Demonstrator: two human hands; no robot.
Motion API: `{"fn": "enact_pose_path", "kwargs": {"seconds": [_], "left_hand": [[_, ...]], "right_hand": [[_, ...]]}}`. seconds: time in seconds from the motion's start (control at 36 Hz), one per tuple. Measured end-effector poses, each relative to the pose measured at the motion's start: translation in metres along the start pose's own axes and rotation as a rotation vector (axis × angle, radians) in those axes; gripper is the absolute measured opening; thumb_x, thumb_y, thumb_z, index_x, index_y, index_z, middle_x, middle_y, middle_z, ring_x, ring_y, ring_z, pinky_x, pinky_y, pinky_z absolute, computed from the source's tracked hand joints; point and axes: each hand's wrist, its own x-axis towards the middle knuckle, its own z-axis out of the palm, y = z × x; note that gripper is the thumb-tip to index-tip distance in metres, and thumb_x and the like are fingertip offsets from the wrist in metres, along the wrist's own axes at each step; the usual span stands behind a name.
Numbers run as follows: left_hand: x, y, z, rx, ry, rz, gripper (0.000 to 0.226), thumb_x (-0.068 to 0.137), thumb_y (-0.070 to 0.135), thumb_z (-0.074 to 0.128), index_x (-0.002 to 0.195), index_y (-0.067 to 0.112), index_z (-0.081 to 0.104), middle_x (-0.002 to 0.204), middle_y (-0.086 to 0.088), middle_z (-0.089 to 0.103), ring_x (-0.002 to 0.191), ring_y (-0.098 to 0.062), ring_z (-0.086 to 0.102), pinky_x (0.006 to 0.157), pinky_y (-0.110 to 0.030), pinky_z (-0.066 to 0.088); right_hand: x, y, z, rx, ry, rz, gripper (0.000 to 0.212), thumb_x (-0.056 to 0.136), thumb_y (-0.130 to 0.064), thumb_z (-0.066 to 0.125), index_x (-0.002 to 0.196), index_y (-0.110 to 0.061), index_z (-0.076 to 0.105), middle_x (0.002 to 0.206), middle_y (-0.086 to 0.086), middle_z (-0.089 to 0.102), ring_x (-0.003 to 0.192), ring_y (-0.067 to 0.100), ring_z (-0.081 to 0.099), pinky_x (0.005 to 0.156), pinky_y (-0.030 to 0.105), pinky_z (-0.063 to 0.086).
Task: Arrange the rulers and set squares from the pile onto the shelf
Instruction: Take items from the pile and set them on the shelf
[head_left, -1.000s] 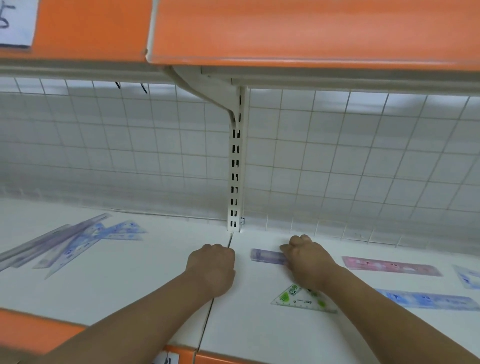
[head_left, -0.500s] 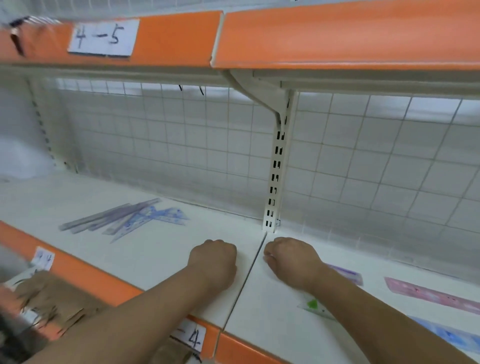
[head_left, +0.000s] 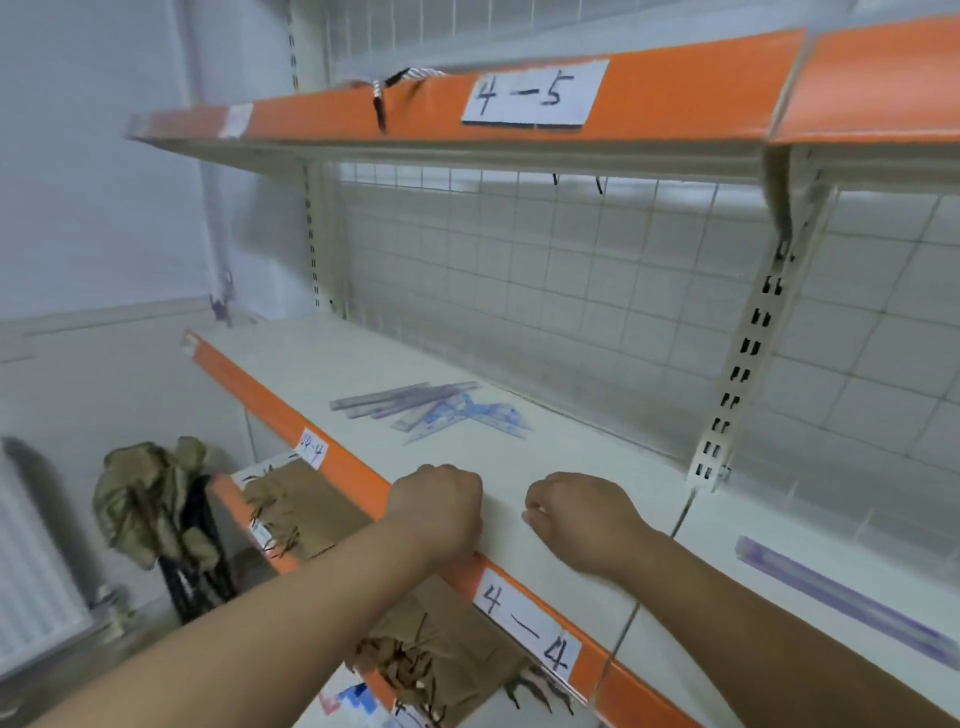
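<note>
A pile of translucent purple and blue rulers and set squares (head_left: 431, 408) lies on the white shelf (head_left: 519, 467) to the left of centre, a little beyond my hands. My left hand (head_left: 441, 506) is curled into a fist at the shelf's orange front edge and holds nothing. My right hand (head_left: 582, 514) is also curled, resting on the shelf surface just right of the left one, with nothing visible in it. One purple ruler (head_left: 841, 597) lies flat on the right shelf section, beside my right forearm.
An upper shelf labelled 4-5 (head_left: 535, 93) overhangs the work shelf, whose orange lip carries a 4-4 label (head_left: 524, 629). A slotted upright (head_left: 748, 358) and wire grid back close off the rear. Brown fringed items (head_left: 306, 506) lie on the lower shelf; a radiator (head_left: 31, 561) stands at left.
The view has swung left, so the placed rulers on the right have mostly left the frame. My right hand has come off the purple ruler and both hands have moved left toward the pile.
</note>
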Motion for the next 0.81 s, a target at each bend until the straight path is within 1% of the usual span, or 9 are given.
{"fn": "enact_pose_path", "kwargs": {"seconds": [0.06,0.14,0.28,0.33,0.39,0.53,0.58,0.69,0.81], "left_hand": [[0.001,-0.02,-0.003,0.004,0.012,-0.012,0.015,0.094,0.023,0.048,0.102,0.012,0.055,0.113,-0.009,0.058,0.108,-0.028,0.053,0.077,-0.032,0.042],[0.003,-0.054,-0.006,0.001,0.037,-0.012,0.008,0.094,0.022,0.047,0.088,0.017,0.047,0.109,-0.008,0.058,0.104,-0.026,0.052,0.069,-0.03,0.036],[0.009,-0.115,-0.008,0.004,0.084,0.011,0.016,0.093,0.02,0.048,0.079,0.017,0.04,0.105,-0.007,0.059,0.1,-0.025,0.053,0.068,-0.031,0.035],[0.014,-0.14,-0.01,-0.003,0.087,0.029,0.014,0.094,0.021,0.047,0.081,0.017,0.043,0.105,-0.007,0.059,0.103,-0.026,0.054,0.069,-0.031,0.036],[0.019,-0.164,-0.013,-0.005,0.098,0.053,0.012,0.094,0.024,0.047,0.09,0.014,0.052,0.108,-0.007,0.06,0.106,-0.027,0.055,0.071,-0.03,0.037],[0.032,-0.203,-0.014,-0.024,0.082,0.079,0.024,0.096,0.027,0.047,0.11,0.01,0.057,0.12,-0.009,0.059,0.113,-0.027,0.053,0.079,-0.03,0.04],[0.039,-0.215,-0.013,-0.039,0.062,0.098,0.025,0.096,0.028,0.047,0.11,0.011,0.057,0.12,-0.008,0.058,0.114,-0.026,0.053,0.08,-0.03,0.041],[0.057,-0.227,-0.006,-0.088,0.042,0.133,0.018,0.096,0.026,0.048,0.102,0.012,0.057,0.113,-0.005,0.059,0.107,-0.023,0.055,0.072,-0.028,0.038],[0.079,-0.235,0.0,-0.123,0.042,0.148,0.02,0.097,0.027,0.046,0.101,0.012,0.057,0.109,-0.004,0.061,0.103,-0.019,0.057,0.072,-0.026,0.04]], "right_hand": [[0.013,-0.015,-0.002,-0.003,0.012,-0.01,0.033,0.098,-0.039,0.037,0.109,-0.018,0.06,0.111,0.001,0.06,0.105,0.023,0.056,0.083,0.032,0.045],[0.034,-0.038,-0.004,-0.015,0.024,-0.006,0.033,0.098,-0.039,0.038,0.107,-0.017,0.061,0.109,0.002,0.06,0.101,0.024,0.058,0.081,0.033,0.049],[0.07,-0.079,-0.004,-0.017,0.027,0.043,0.033,0.098,-0.04,0.038,0.108,-0.018,0.061,0.108,0.001,0.061,0.1,0.023,0.058,0.08,0.034,0.049],[0.085,-0.095,-0.004,-0.016,0.033,0.067,0.033,0.098,-0.04,0.038,0.107,-0.018,0.062,0.109,0.0,0.062,0.101,0.022,0.058,0.08,0.034,0.049],[0.099,-0.11,-0.004,-0.01,0.04,0.093,0.032,0.098,-0.039,0.039,0.105,-0.018,0.063,0.109,0.0,0.063,0.102,0.022,0.058,0.081,0.034,0.05],[0.121,-0.136,-0.002,0.0,0.043,0.151,0.03,0.096,-0.038,0.042,0.101,-0.019,0.064,0.107,-0.001,0.065,0.1,0.022,0.059,0.081,0.035,0.05],[0.128,-0.144,0.0,-0.011,0.03,0.165,0.03,0.096,-0.039,0.042,0.1,-0.019,0.064,0.106,0.0,0.064,0.099,0.022,0.059,0.08,0.035,0.05],[0.144,-0.145,0.001,-0.041,0.015,0.195,0.03,0.097,-0.036,0.042,0.094,-0.016,0.063,0.102,0.002,0.065,0.095,0.023,0.06,0.073,0.032,0.047],[0.165,-0.138,0.003,-0.049,-0.01,0.199,0.027,0.098,-0.033,0.041,0.079,-0.017,0.052,0.097,0.006,0.065,0.091,0.025,0.06,0.066,0.029,0.041]]}}
